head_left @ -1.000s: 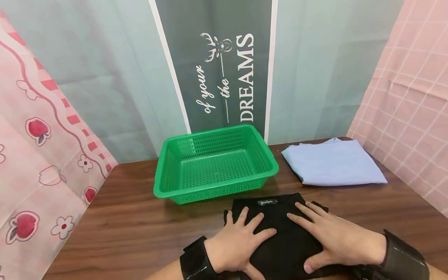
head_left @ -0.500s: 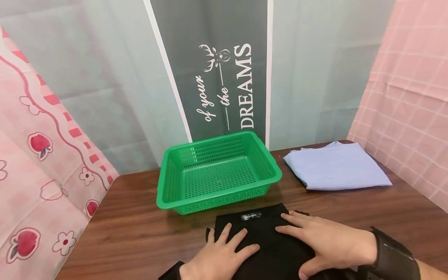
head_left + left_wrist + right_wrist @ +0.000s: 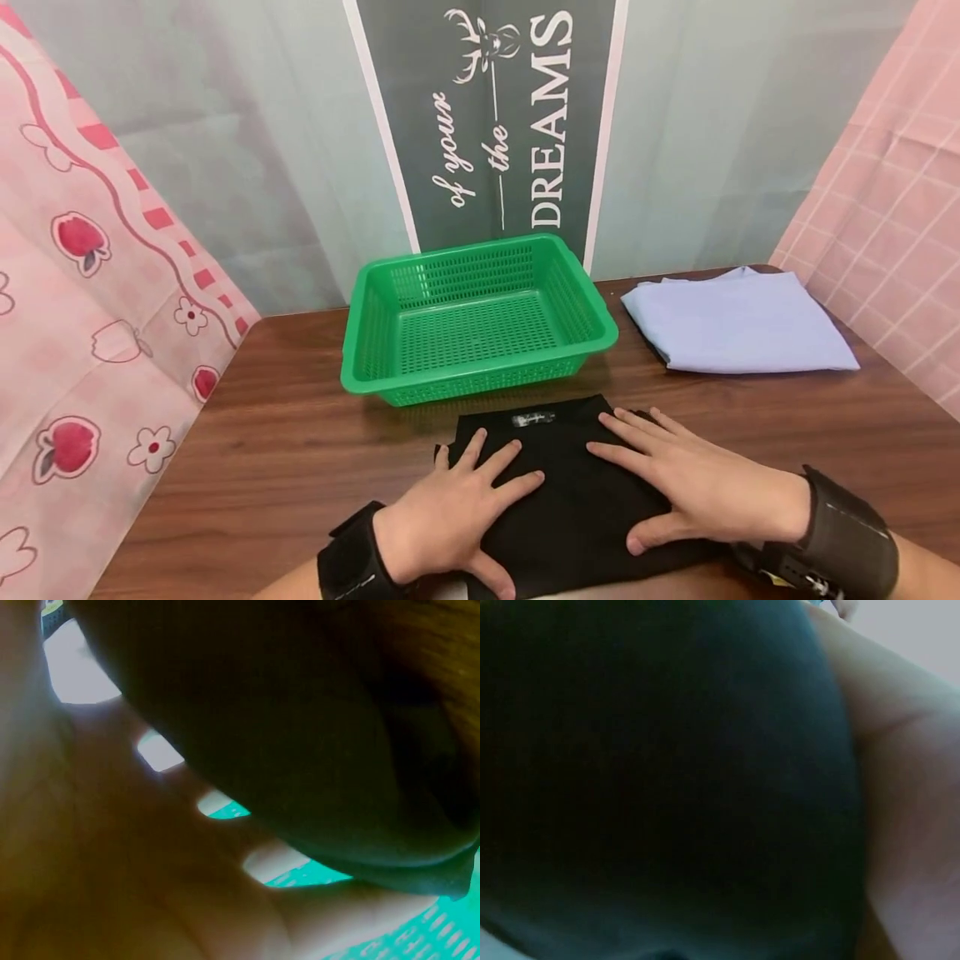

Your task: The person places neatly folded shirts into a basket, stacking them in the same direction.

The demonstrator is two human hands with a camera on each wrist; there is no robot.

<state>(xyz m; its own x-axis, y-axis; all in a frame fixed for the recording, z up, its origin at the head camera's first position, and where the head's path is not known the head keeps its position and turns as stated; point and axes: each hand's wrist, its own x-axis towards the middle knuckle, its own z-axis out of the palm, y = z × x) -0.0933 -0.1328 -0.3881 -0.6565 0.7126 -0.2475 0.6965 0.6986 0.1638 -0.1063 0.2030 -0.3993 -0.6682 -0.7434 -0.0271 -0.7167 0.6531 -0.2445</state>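
**Two hands press flat on a folded black cloth at the desk's near edge**

A person's left hand [image 3: 450, 521] and right hand [image 3: 701, 483] lie palm-down, side by side, on a folded black cloth [image 3: 577, 508] at the near edge of a wooden desk [image 3: 285, 467]. Both hands have their fingers straight and spread apart, resting on the fabric rather than curling round it or pinching it. The left hand covers the cloth's left part, its fingertips pointing toward the far edge; the right hand covers the right part, thumb stretched out along the near side. A small pale label [image 3: 533, 418] shows on the cloth near its far edge, between the two sets of fingertips. Dark straps ring both wrists.

Just beyond the cloth, toward the desk's far edge and near its middle, stands a green basket [image 3: 360, 333] with perforated walls; cloth and basket lie close but apart. A folded blue cloth [image 3: 738, 325] lies in the far right corner, well apart from the hands.

In the left wrist view the spread fingers [image 3: 225, 847] show beneath the dark fabric [image 3: 300, 735], with the green basket visible through the gaps. The right wrist view is almost filled by the black cloth [image 3: 660, 772], with the hand [image 3: 915, 787] at its right.

Behind the desk hangs a dark banner [image 3: 487, 117] with white lettering, with pink patterned sheets [image 3: 82, 275] at either side.
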